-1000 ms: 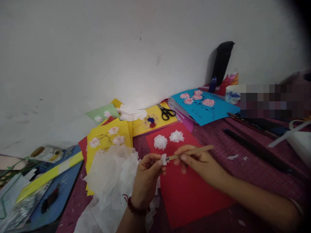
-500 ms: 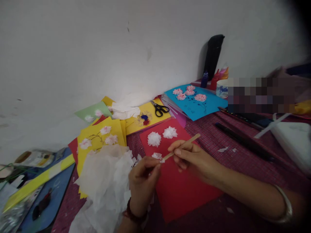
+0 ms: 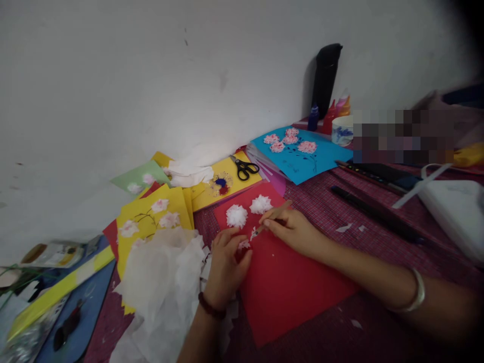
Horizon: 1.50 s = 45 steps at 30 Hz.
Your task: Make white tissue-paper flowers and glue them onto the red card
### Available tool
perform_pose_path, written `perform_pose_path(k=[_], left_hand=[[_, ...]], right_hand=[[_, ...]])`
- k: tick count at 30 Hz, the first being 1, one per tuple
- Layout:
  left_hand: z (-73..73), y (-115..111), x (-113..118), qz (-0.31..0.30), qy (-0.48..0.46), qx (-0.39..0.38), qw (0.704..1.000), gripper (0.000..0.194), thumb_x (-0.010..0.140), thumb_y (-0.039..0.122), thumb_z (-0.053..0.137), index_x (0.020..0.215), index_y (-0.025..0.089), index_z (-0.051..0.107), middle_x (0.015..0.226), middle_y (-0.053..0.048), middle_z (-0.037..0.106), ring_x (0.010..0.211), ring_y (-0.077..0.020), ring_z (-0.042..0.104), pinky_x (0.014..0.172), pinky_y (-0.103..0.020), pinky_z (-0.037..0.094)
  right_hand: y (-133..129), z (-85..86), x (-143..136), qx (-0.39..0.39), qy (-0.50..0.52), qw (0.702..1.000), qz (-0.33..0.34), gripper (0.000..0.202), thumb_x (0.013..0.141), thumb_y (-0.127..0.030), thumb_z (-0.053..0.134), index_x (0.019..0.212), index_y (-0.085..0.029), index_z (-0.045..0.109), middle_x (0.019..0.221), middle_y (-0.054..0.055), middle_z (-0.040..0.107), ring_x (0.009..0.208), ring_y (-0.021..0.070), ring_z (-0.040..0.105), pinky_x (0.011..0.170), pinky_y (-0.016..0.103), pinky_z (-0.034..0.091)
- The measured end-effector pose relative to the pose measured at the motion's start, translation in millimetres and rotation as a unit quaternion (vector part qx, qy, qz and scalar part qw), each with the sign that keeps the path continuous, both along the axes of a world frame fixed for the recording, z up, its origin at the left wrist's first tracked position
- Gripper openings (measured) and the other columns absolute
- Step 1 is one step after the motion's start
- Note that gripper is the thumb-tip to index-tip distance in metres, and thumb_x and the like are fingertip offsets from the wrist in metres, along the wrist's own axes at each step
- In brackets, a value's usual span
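My right hand [image 3: 283, 226] pinches a thin wooden stick [image 3: 282, 207], its lower tip pointing down at a small piece of white tissue paper [image 3: 252, 234] on the red sheet [image 3: 291, 282]. Over the sheet's left edge lies my left hand [image 3: 229, 259], fingers stretched and thumb apart, with nothing visible in it. Its fingertips partly cover a small white paper flower [image 3: 244, 244]. Two fuller white paper flowers, one at left [image 3: 236, 216] and one at right [image 3: 260, 204], sit above the hands on the same sheet.
White tissue paper [image 3: 159, 282] lies heaped left of my left hand. Behind are yellow sheets with flowers [image 3: 145, 206], black scissors [image 3: 245, 168] and a blue sheet with pink flowers [image 3: 321, 156]. A dark pen [image 3: 374, 214] and a white box [image 3: 454, 212] are at right.
The stick's tip has moved away from my left fingers and down to the red sheet. My left hand has let go of its pinch and spread over the sheet. The view has shifted slightly.
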<state>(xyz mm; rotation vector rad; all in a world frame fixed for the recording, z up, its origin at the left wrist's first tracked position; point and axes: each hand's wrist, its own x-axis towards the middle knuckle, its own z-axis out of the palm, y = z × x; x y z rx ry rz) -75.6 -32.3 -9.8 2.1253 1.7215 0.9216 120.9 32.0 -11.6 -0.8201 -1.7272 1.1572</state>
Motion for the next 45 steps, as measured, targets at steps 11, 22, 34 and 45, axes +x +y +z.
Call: perform_pose_path(k=[11, 22, 34, 45], left_hand=[[-4.9, 11.2, -0.4, 0.046, 0.046, -0.054, 0.996, 0.015, 0.081, 0.013, 0.052, 0.068, 0.019, 0.056, 0.072, -0.001, 0.057, 0.073, -0.018, 0.053, 0.068, -0.029, 0.037], [-9.9, 7.4, -6.0, 0.07, 0.003, -0.087, 0.994, 0.014, 0.078, 0.013, 0.048, 0.066, 0.02, 0.05, 0.069, 0.001, 0.053, 0.067, -0.0163, 0.05, 0.063, -0.027, 0.033], [-2.4, 6.9, -20.5, 0.066, -0.11, -0.147, 0.981, 0.013, 0.076, 0.017, 0.049, 0.078, 0.018, 0.062, 0.075, -0.001, 0.065, 0.072, -0.0174, 0.059, 0.066, -0.028, 0.044], [-7.7, 8.0, -22.4, 0.054, -0.102, -0.157, 0.981, 0.007, 0.072, 0.019, 0.057, 0.071, 0.019, 0.064, 0.072, -0.001, 0.061, 0.069, -0.0162, 0.056, 0.064, -0.027, 0.041]], right_hand=[[-2.6, -5.8, -8.8, 0.025, -0.045, 0.999, 0.012, 0.019, 0.085, -0.015, 0.05, 0.074, -0.019, 0.065, 0.084, 0.005, 0.069, 0.08, 0.0176, 0.064, 0.075, 0.031, 0.049], [-0.1, -5.2, -14.8, 0.025, -0.073, 0.997, 0.0, 0.021, 0.086, -0.013, 0.047, 0.079, -0.02, 0.065, 0.086, 0.004, 0.069, 0.083, 0.0182, 0.063, 0.077, 0.031, 0.047], [1.1, -7.1, -21.7, 0.022, -0.087, 0.996, 0.014, 0.021, 0.087, -0.016, 0.047, 0.073, -0.018, 0.063, 0.083, 0.007, 0.07, 0.08, 0.0201, 0.063, 0.073, 0.032, 0.048], [-3.4, -3.9, -26.1, 0.037, -0.105, 0.993, 0.027, 0.021, 0.086, -0.014, 0.048, 0.074, -0.018, 0.064, 0.082, 0.006, 0.069, 0.078, 0.0198, 0.063, 0.073, 0.032, 0.047]])
